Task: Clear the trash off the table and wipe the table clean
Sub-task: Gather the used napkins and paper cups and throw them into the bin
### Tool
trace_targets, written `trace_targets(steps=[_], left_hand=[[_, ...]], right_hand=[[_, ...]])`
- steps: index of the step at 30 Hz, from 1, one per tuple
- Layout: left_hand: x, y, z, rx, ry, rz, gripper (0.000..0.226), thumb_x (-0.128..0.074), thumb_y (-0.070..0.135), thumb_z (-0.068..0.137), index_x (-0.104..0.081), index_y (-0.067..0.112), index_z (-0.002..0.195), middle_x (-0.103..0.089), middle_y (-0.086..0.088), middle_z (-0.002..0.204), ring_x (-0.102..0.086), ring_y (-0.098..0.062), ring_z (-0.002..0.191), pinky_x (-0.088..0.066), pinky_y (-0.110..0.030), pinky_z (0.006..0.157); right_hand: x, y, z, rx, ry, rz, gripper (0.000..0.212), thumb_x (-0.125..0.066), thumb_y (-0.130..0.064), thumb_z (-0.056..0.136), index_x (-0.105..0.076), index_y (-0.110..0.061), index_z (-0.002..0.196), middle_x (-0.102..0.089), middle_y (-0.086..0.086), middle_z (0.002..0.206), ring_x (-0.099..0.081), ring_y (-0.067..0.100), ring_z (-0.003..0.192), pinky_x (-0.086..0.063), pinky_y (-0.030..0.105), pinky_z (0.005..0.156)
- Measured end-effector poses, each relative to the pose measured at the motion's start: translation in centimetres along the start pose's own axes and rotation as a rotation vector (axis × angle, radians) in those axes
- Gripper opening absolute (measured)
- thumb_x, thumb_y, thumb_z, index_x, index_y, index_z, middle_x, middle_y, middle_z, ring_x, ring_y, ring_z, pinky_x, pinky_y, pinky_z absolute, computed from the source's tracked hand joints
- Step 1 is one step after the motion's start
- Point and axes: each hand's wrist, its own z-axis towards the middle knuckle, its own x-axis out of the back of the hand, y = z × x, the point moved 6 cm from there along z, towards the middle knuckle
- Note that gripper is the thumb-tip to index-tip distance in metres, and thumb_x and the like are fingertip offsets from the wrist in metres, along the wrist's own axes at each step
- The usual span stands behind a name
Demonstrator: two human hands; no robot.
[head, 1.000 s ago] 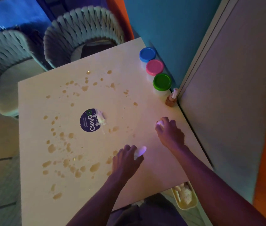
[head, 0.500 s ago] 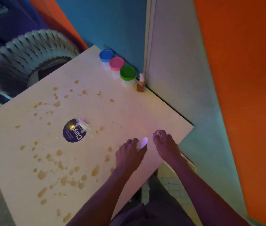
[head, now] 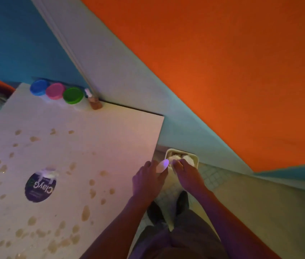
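Hands (head: 168,176) hold pale scrap (head: 162,166) above bin (head: 194,158).

White table (head: 121,131), brown splotches (head: 85,215), three lidded tubs (head: 55,91), dark round sticker (head: 40,188), perhaps a small bottle (head: 93,100)

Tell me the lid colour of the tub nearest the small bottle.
Green lid, clearest in the head view.
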Motion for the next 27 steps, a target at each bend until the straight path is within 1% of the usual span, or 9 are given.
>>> trace_targets(steps=[3,6,7,9,12,17,20,24,27], left_hand=[[-1.6,2.2,0.0,-0.074,-0.033,0.055,0.043,-0.047,0.064,0.092,-0.057,0.029,0.115,-0.063,0.005,0.107,-0.067,-0.024,0.096,-0.056,-0.039,0.074],[-3.4,4.4,-0.1,-0.127,-0.072,0.132,0.059,-0.029,0.071,0.086,-0.058,0.028,0.114,-0.063,0.004,0.104,-0.067,-0.022,0.093,-0.058,-0.038,0.073],[-4.0,5.0,-0.2,-0.141,-0.087,0.143,0.063,-0.025,0.072,0.084,-0.059,0.027,0.112,-0.063,0.003,0.103,-0.067,-0.023,0.091,-0.058,-0.038,0.071],[-5.4,6.0,-0.4,-0.153,-0.127,0.163,0.056,-0.031,0.069,0.089,-0.059,0.026,0.112,-0.064,0.001,0.103,-0.068,-0.025,0.091,-0.057,-0.038,0.07],[-7.3,7.3,-0.6,-0.146,-0.183,0.184,0.043,-0.045,0.062,0.096,-0.058,0.025,0.114,-0.064,0.002,0.105,-0.067,-0.022,0.092,-0.052,-0.033,0.069],[-10.3,9.3,-1.2,-0.135,-0.216,0.224,0.043,-0.044,0.064,0.096,-0.058,0.027,0.112,-0.064,0.006,0.102,-0.065,-0.015,0.088,-0.056,-0.033,0.072],[-11.6,9.8,-1.0,-0.1,-0.239,0.251,0.043,-0.041,0.064,0.097,-0.057,0.027,0.114,-0.064,0.006,0.103,-0.064,-0.014,0.09,-0.055,-0.034,0.075],[-13.6,10.7,0.3,-0.066,-0.261,0.271,0.044,-0.04,0.063,0.098,-0.058,0.026,0.113,-0.065,0.004,0.104,-0.064,-0.016,0.091,-0.047,-0.03,0.071],[-15.3,10.8,1.9,-0.042,-0.265,0.286,0.046,-0.038,0.063,0.098,-0.058,0.024,0.113,-0.066,0.002,0.105,-0.064,-0.018,0.093,-0.039,-0.029,0.07]], right_hand=[[1.3,4.0,-1.2,-0.101,0.002,-0.001,0.038,-0.035,-0.048,0.104,-0.059,-0.023,0.121,-0.063,0.015,0.124,-0.059,0.039,0.113,-0.045,0.043,0.087],[2.6,7.9,-2.4,-0.21,0.024,0.075,0.049,-0.031,-0.059,0.098,-0.06,-0.022,0.111,-0.067,0.015,0.113,-0.062,0.036,0.106,-0.049,0.044,0.089],[2.9,9.1,-2.7,-0.24,0.029,0.096,0.046,-0.032,-0.057,0.099,-0.06,-0.022,0.109,-0.068,0.014,0.111,-0.062,0.035,0.105,-0.048,0.043,0.089],[3.3,10.8,-3.3,-0.248,-0.003,0.086,0.038,-0.035,-0.047,0.103,-0.06,-0.02,0.11,-0.065,0.011,0.114,-0.06,0.033,0.107,-0.046,0.04,0.09],[4.2,13.1,-3.9,-0.271,-0.032,0.114,0.038,-0.036,-0.045,0.103,-0.06,-0.018,0.112,-0.063,0.009,0.114,-0.059,0.031,0.109,-0.045,0.04,0.094],[4.9,16.3,-3.3,-0.181,-0.096,-0.078,0.034,-0.036,-0.037,0.104,-0.05,-0.018,0.129,-0.056,0.01,0.125,-0.057,0.036,0.113,-0.046,0.042,0.095],[5.2,17.2,-2.6,-0.132,-0.124,-0.14,0.031,-0.039,-0.033,0.103,-0.048,-0.017,0.129,-0.055,0.011,0.124,-0.059,0.034,0.109,-0.049,0.041,0.093],[5.2,18.8,-0.4,-0.059,-0.154,-0.215,0.038,-0.042,-0.033,0.103,-0.044,-0.015,0.136,-0.054,0.012,0.128,-0.059,0.032,0.109,-0.048,0.038,0.091],[4.5,20.0,1.7,-0.054,-0.184,-0.205,0.032,-0.037,-0.034,0.104,-0.049,-0.017,0.129,-0.056,0.012,0.128,-0.057,0.034,0.112,-0.046,0.039,0.093]])
